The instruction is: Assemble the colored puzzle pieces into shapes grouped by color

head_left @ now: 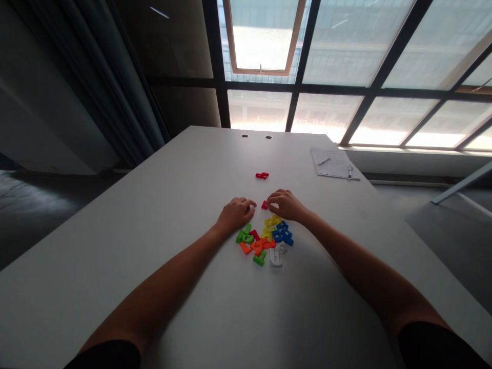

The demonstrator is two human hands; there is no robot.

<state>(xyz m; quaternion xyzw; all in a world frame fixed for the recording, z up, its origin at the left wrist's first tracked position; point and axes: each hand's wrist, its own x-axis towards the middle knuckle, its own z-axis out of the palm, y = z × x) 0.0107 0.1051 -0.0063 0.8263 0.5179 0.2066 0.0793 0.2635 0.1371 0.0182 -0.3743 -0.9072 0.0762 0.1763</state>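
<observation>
My right hand [286, 205] has its fingertips on a small red plastic piece [264, 205], which looks pinched between thumb and finger. To the left, my left hand [236, 212] rests low over the table with curved fingers apart and nothing visible in them. Just below both hands lies a loose pile of coloured plastic pieces: green pieces [244, 236], orange pieces [257, 247], yellow pieces [271, 223], blue pieces [283, 234], white pieces [275, 258] and a red piece [254, 235]. Farther off sits a small cluster of red pieces [262, 176].
The white table [184, 184] stretches away toward large windows. Sheets of paper [332, 161] with a pen [324, 161] and another pen-like item [350, 172] lie at the back right. Two round holes mark the far edge. A dark curtain [92, 66] hangs at left.
</observation>
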